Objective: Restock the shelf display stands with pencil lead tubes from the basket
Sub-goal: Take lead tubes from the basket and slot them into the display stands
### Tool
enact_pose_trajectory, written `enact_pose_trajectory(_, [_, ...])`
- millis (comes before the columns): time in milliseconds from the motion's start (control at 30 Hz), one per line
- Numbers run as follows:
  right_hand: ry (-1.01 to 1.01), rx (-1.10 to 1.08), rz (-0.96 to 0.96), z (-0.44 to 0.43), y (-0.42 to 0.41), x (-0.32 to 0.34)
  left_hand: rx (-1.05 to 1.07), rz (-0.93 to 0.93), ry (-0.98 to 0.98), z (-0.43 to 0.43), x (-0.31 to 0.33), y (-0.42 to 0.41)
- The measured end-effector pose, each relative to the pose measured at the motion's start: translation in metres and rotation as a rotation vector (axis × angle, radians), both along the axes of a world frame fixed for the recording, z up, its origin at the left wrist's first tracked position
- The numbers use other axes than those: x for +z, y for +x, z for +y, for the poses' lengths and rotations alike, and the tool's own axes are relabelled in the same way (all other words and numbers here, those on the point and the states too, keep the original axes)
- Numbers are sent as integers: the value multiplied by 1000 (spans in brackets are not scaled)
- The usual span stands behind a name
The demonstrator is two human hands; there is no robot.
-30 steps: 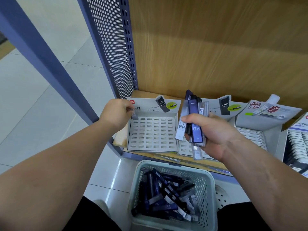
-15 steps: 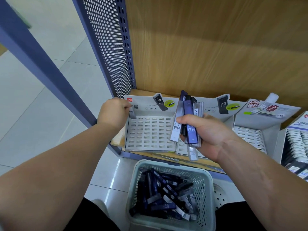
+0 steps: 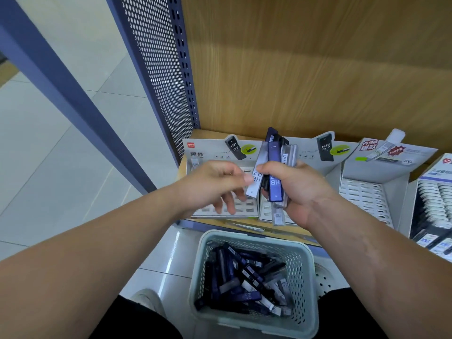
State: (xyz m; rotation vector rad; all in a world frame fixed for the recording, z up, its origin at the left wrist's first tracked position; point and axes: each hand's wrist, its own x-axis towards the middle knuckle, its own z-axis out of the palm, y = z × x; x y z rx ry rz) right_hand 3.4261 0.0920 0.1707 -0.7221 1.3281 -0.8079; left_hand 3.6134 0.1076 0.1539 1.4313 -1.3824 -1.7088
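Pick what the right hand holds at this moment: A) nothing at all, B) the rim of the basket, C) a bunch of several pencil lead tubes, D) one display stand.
C: the right hand grips several pencil lead tubes, which stick up out of its fist.

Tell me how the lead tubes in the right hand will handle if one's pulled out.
The lead tubes look slim and rigid, probably light and stiff. Their glossy cases may slide; with several fanned in the right hand, neighbours could slip.
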Motion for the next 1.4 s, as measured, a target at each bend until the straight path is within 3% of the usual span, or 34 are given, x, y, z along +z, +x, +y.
enact_pose_trajectory(400, [0, 10, -58, 2, 10, 6, 321, 350, 106, 18, 10, -14])
enact_pose_trajectory(533, [-1, -31, -97, 0, 8, 8, 464, 336, 72, 14, 12, -4])
enact_pose_trajectory(633, [15, -34, -90, 1, 8, 7, 578, 175, -25, 5, 9, 21])
enact_pose_trajectory(733, [28, -22, -74, 1, 9, 5, 598, -234, -187, -3, 2, 49])
enact_pose_trajectory(800, [28, -12, -66, 1, 10, 3, 569, -464, -265, -4, -4, 62])
enact_pose_trajectory(1000, [15, 9, -68, -1, 8, 1, 350, -891, -549, -6, -26, 76])
enact_pose_trajectory(1133, [23, 17, -72, -1, 6, 0, 258, -976, -679, -12, -34, 76])
enact_pose_trajectory(1400, [37, 14, -73, -4, -6, -1, 203, -1008, -697, -22, -41, 73])
